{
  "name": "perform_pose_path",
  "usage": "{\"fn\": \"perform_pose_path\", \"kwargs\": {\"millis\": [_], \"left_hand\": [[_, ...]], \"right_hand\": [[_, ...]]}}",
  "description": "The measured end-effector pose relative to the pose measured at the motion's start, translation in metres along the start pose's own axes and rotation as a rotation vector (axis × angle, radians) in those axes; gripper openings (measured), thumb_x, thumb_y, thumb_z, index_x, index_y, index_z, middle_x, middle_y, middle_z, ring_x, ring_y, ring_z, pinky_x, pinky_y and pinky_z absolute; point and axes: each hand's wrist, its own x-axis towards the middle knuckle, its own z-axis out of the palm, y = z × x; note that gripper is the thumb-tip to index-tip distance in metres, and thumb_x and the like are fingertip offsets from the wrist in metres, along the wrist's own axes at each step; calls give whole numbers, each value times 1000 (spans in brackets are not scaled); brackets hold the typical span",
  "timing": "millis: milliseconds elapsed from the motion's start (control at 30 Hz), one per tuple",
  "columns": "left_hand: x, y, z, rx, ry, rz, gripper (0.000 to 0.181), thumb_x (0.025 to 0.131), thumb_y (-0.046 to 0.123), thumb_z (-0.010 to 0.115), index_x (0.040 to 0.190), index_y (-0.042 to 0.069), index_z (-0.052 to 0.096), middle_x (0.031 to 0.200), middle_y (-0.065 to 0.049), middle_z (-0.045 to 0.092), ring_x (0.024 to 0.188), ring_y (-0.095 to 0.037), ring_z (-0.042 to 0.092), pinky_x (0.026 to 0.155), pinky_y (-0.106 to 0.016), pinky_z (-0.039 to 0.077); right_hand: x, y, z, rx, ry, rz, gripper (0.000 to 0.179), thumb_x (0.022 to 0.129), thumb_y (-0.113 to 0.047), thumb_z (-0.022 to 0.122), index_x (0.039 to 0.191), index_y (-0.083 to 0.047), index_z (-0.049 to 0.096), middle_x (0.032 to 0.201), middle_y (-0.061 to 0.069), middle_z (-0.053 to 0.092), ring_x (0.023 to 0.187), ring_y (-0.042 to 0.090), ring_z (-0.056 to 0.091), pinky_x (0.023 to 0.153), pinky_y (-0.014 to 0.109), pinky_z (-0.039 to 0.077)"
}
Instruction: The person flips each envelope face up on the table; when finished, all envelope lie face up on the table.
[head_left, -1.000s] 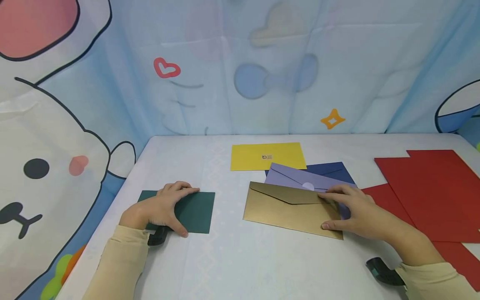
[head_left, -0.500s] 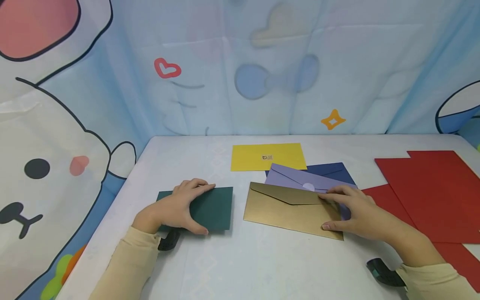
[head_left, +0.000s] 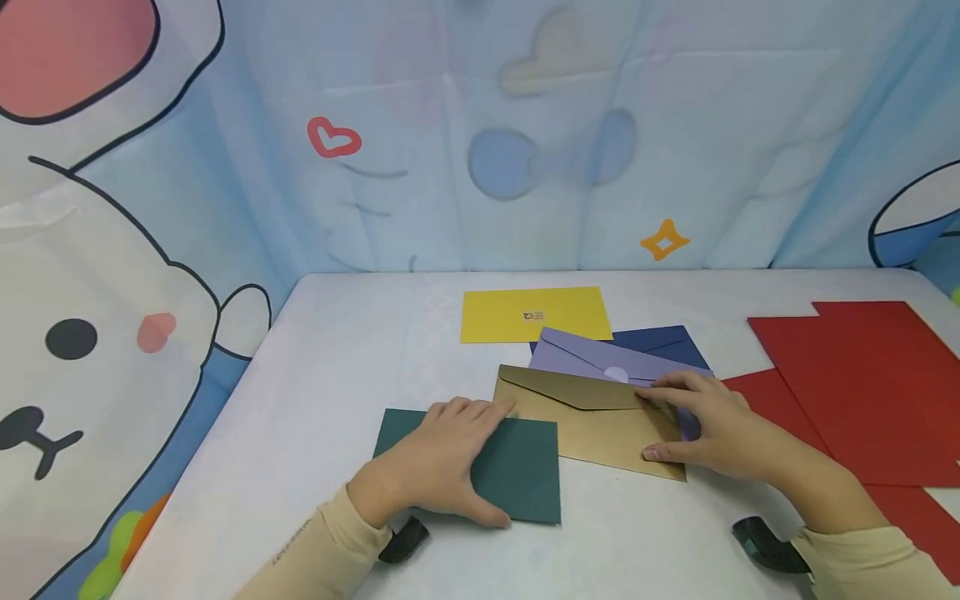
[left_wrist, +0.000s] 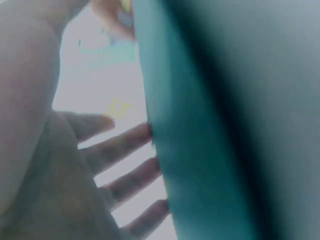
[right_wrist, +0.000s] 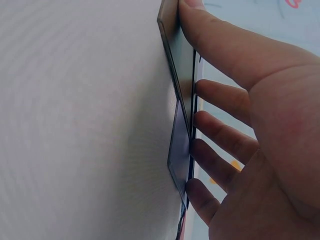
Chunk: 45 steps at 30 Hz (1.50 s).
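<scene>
My left hand (head_left: 442, 467) holds a dark green envelope (head_left: 528, 479) by its long edges, thumb on the near edge and fingers at the far one. The envelope's right part lies over the left end of a gold envelope (head_left: 600, 429); the left wrist view shows a dark shadow along the green envelope (left_wrist: 185, 150). My right hand (head_left: 712, 429) rests its fingertips on the gold envelope's right end, its fingers (right_wrist: 217, 125) loosely extended. Behind the gold one, partly covered, lies a lilac envelope (head_left: 573, 350) with a round white sticker.
A navy envelope (head_left: 660, 339) shows from under the lilac one. A yellow envelope (head_left: 487, 317) with a small printed mark lies at the back. Several red envelopes (head_left: 862, 383) overlap at the right of the white table (head_left: 352, 333). A patterned blue curtain (head_left: 420, 208) hangs behind.
My left hand has carried the green envelope rightward and nearer to me, from the table's left part to over the gold envelope's left end. My right hand has stayed in place.
</scene>
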Motion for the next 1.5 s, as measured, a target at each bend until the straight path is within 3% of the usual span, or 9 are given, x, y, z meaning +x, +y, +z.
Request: {"fn": "perform_pose_path", "kwargs": {"millis": [167, 367, 433, 533, 667, 900, 1167, 1367, 1500], "left_hand": [[4, 21, 10, 24, 30, 68, 127, 72, 77, 73, 163, 13, 12, 152, 1, 42, 139, -20, 36, 112, -48, 30], [-5, 14, -5, -27, -8, 151, 126, 68, 70, 82, 162, 16, 18, 160, -1, 29, 147, -19, 24, 116, -47, 23], [-10, 3, -14, -52, -50, 139, 128, 64, 66, 87, 161, 18, 20, 161, 0, 26, 147, -18, 22, 116, -50, 21], [-19, -17, -25, -111, -108, 61, 131, 57, 60, 93, 160, 19, 22, 159, 1, 25, 145, -19, 20, 114, -54, 19], [-25, -39, -30, -197, -170, -27, 131, 55, 53, 97, 158, 17, 23, 155, 2, 25, 143, -19, 19, 112, -55, 18], [-21, -47, -20, -165, -225, -21, 128, 58, 51, 95, 159, 17, 24, 151, 1, 29, 138, -22, 23, 111, -53, 19], [-16, -34, -15, -156, -169, 40, 116, 66, 37, 90, 159, 14, 24, 150, 1, 33, 134, -20, 29, 110, -49, 24], [-8, -21, -5, -197, -70, 96, 113, 75, 45, 86, 160, 14, 18, 154, 1, 34, 140, -17, 28, 116, -46, 20], [-4, -15, 0, -198, -41, 133, 108, 81, 51, 82, 160, 13, 19, 157, 2, 34, 145, -15, 27, 118, -41, 18]], "right_hand": [[0, 0, 0, 7, -1, -2, 82, 75, -56, 84, 138, -8, 63, 134, 17, 50, 126, 41, 40, 94, 69, 31], [-1, -1, -1, 24, -2, -7, 80, 76, -54, 84, 138, -8, 62, 135, 17, 48, 128, 42, 38, 96, 70, 29], [-1, -1, -1, 21, -4, -3, 80, 76, -54, 84, 138, -8, 62, 135, 17, 48, 128, 42, 38, 96, 71, 29], [-1, -1, 0, 8, -5, 4, 81, 75, -56, 83, 137, -8, 63, 134, 18, 48, 127, 42, 38, 95, 71, 30], [-1, 0, 1, 2, -3, 6, 82, 75, -56, 83, 138, -8, 63, 135, 18, 48, 128, 42, 38, 95, 70, 30], [-1, 1, 1, -9, 4, 2, 81, 75, -56, 84, 137, -9, 63, 134, 18, 49, 126, 41, 39, 94, 70, 33], [0, 0, 2, -14, 2, 6, 82, 75, -58, 83, 137, -9, 63, 134, 18, 49, 127, 42, 38, 93, 71, 32], [-1, 1, 1, -15, 11, -11, 81, 75, -56, 84, 137, -9, 63, 133, 17, 49, 126, 40, 40, 92, 69, 33], [-1, 1, 1, -14, 12, -20, 79, 75, -54, 84, 138, -10, 63, 133, 16, 49, 126, 39, 40, 91, 68, 34]]}}
